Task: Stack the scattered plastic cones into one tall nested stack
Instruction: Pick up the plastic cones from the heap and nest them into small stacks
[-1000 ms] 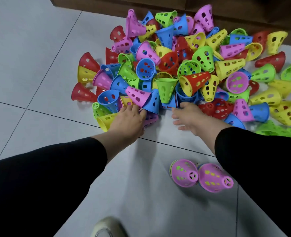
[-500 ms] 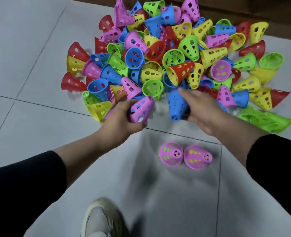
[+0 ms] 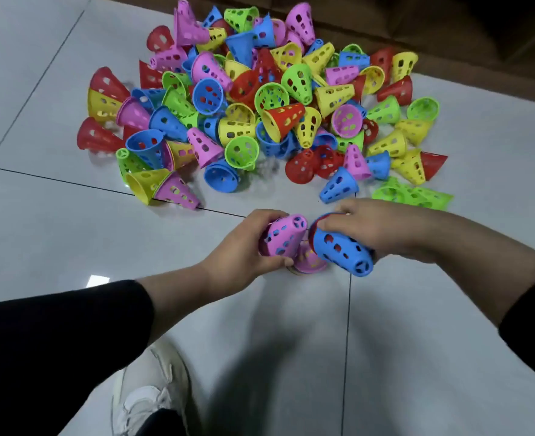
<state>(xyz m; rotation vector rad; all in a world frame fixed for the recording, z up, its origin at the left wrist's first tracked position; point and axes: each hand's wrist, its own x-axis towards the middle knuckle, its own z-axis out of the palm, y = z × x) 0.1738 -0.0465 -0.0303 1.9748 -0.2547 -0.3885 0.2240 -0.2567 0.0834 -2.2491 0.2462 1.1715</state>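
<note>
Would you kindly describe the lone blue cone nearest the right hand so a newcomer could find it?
Start at the big multicoloured pile of cones on the tiled floor. At its near right edge, just beyond the right hand, lies a blue cone on its side. It lies alone on bare tile, unlike the held one.

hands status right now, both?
Left hand: closed, holding a pink perforated plastic cone.
Right hand: closed, holding a blue perforated plastic cone, with something red showing at its wide rim.
</note>
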